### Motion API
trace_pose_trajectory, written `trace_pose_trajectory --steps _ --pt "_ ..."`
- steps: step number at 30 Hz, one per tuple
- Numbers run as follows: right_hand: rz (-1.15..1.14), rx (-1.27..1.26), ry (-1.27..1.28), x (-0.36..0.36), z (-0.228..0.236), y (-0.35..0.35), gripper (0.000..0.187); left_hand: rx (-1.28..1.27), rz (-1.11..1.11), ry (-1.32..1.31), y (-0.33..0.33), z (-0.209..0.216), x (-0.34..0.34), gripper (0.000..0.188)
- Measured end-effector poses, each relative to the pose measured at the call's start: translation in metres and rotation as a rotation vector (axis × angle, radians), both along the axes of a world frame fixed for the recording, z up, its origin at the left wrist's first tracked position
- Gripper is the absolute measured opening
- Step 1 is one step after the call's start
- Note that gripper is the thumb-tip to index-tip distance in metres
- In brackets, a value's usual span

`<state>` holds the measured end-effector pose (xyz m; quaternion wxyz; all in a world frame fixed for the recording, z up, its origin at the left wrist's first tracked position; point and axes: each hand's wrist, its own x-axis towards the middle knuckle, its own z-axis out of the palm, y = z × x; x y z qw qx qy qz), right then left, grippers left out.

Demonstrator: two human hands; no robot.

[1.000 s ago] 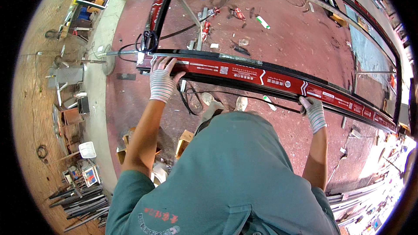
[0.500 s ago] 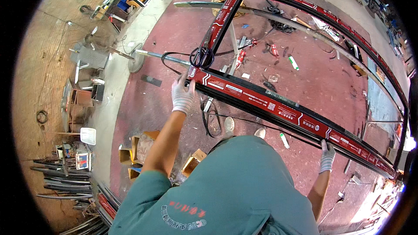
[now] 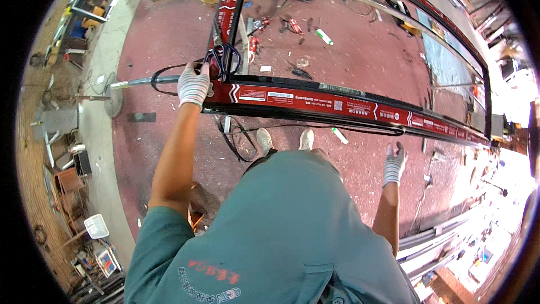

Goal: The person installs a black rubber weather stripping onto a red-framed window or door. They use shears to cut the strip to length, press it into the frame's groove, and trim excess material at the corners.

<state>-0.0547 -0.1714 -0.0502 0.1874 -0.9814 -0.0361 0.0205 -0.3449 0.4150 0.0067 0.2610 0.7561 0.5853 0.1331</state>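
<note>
Left hand [image 3: 193, 86] sits at the corner of the red-and-black frame [image 3: 315, 102], finger grip unclear; right hand [image 3: 395, 163] is empty, fingers spread. Two-handed steadying seems advisable.

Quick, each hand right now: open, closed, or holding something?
Left hand: at a corner of the frame; grip can't be told.
Right hand: open, empty, off the frame.

One wide, round view looks down from the head, close above the green shirt [image 3: 270, 219], with the long frame [image 3: 315, 102] beyond the shirt.
</note>
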Motion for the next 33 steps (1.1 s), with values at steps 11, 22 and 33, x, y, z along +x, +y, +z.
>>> trace_pose_trajectory --steps 11,22,33 --pt "0.141 0.139 0.181 -0.108 -0.006 0.041 0.034 0.068 -0.439 0.168 0.064 -0.033 -0.019 0.046" --pt "0.329 0.724 0.614 -0.158 0.059 0.139 0.030 -0.555 -0.643 -0.532 -0.086 0.034 -0.011 0.035" --pt "0.609 1.167 1.059 -0.129 0.114 0.117 0.060 -1.194 -1.048 -0.392 -0.278 0.021 0.050 0.043"
